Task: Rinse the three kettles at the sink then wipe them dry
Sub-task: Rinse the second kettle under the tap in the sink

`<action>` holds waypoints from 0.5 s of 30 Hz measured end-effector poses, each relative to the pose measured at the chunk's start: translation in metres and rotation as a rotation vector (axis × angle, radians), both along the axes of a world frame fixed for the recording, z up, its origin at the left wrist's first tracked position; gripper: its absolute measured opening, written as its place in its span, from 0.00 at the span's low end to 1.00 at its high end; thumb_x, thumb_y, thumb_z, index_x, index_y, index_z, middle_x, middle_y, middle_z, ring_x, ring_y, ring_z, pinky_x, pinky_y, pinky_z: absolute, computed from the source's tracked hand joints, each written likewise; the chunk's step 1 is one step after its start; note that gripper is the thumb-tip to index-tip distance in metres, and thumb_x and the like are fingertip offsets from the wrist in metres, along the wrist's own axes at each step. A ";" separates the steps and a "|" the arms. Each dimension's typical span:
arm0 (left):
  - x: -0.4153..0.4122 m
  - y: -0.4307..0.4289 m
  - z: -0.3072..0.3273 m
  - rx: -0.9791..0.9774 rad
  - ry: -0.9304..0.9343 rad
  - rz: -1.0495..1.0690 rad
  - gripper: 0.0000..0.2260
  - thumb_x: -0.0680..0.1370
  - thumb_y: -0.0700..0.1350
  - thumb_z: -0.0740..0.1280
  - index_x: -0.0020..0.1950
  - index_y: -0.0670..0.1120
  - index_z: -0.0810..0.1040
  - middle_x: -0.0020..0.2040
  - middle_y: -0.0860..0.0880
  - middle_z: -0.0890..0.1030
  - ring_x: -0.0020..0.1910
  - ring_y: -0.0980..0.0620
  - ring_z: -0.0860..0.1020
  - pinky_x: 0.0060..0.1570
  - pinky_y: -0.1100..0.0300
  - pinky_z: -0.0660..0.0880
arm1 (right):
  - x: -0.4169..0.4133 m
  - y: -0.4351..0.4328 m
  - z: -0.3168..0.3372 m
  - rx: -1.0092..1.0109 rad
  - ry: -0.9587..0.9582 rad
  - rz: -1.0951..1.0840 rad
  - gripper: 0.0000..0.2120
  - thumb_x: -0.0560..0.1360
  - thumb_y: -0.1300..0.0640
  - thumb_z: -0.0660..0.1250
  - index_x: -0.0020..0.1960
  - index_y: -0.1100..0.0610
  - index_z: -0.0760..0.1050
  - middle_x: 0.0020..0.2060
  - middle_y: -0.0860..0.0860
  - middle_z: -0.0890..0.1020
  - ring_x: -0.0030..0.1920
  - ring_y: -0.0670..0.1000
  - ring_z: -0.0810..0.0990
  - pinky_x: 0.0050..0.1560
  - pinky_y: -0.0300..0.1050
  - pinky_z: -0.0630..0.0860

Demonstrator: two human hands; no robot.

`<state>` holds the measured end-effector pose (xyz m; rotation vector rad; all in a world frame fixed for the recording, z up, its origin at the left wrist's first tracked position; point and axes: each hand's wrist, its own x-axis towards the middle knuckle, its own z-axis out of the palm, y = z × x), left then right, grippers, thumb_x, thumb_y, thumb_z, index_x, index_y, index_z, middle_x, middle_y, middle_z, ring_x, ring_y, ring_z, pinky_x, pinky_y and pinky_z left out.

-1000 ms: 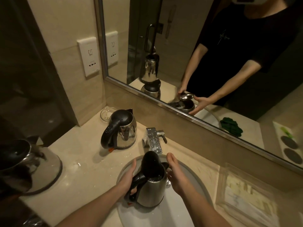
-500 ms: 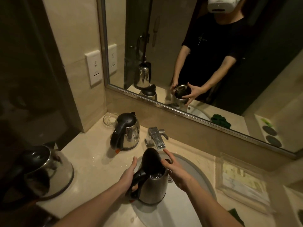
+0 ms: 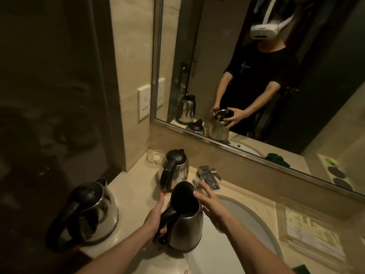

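Note:
A steel kettle point(image 3: 187, 229) with a black lid raised open is held over the left rim of the white sink point(image 3: 237, 244). My left hand point(image 3: 156, 216) grips its black handle. My right hand point(image 3: 212, 204) rests against the kettle's upper right side, fingertips on the edge of the open lid. A second steel kettle point(image 3: 176, 168) with its lid shut stands on the counter behind, left of the chrome tap point(image 3: 208, 177). The third kettle point(image 3: 88, 210) stands at the counter's near left corner.
A small glass dish point(image 3: 155, 157) sits in the back left corner by the wall. A clear tray with printed cards point(image 3: 312, 232) lies right of the sink. A wall mirror point(image 3: 256, 76) runs above the counter. A green cloth point(image 3: 300, 271) peeks in at the bottom edge.
The view has tilted up and shifted left. The kettle has moved up and left out of the basin toward its left rim, both hands staying on it.

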<state>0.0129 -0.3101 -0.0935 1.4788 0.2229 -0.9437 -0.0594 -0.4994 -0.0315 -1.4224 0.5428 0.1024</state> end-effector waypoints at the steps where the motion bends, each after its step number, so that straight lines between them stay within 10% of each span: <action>1: 0.002 0.007 0.003 -0.011 -0.001 0.015 0.36 0.69 0.76 0.56 0.56 0.48 0.80 0.54 0.40 0.84 0.54 0.43 0.80 0.51 0.54 0.76 | 0.005 0.005 0.000 0.000 -0.001 0.007 0.38 0.61 0.40 0.78 0.68 0.38 0.67 0.75 0.52 0.59 0.74 0.58 0.59 0.73 0.58 0.57; 5: 0.012 0.037 0.005 -0.018 0.007 0.099 0.44 0.59 0.82 0.59 0.45 0.42 0.84 0.39 0.35 0.82 0.34 0.44 0.77 0.33 0.57 0.69 | 0.026 0.026 -0.001 0.040 0.000 0.032 0.29 0.69 0.50 0.74 0.67 0.39 0.69 0.74 0.51 0.62 0.72 0.56 0.63 0.73 0.56 0.55; 9: 0.014 0.062 0.015 -0.033 0.011 0.177 0.37 0.74 0.74 0.53 0.19 0.45 0.72 0.22 0.45 0.69 0.18 0.51 0.65 0.23 0.62 0.59 | 0.049 0.048 -0.007 -0.025 -0.021 0.050 0.24 0.69 0.55 0.71 0.61 0.35 0.73 0.73 0.50 0.63 0.70 0.55 0.65 0.69 0.53 0.60; 15: 0.022 0.095 0.010 -0.053 -0.019 0.229 0.37 0.75 0.72 0.51 0.20 0.44 0.69 0.20 0.47 0.68 0.16 0.52 0.64 0.21 0.63 0.59 | 0.077 0.076 -0.004 -0.067 -0.006 0.142 0.27 0.74 0.64 0.65 0.67 0.41 0.69 0.69 0.55 0.67 0.70 0.55 0.66 0.71 0.54 0.61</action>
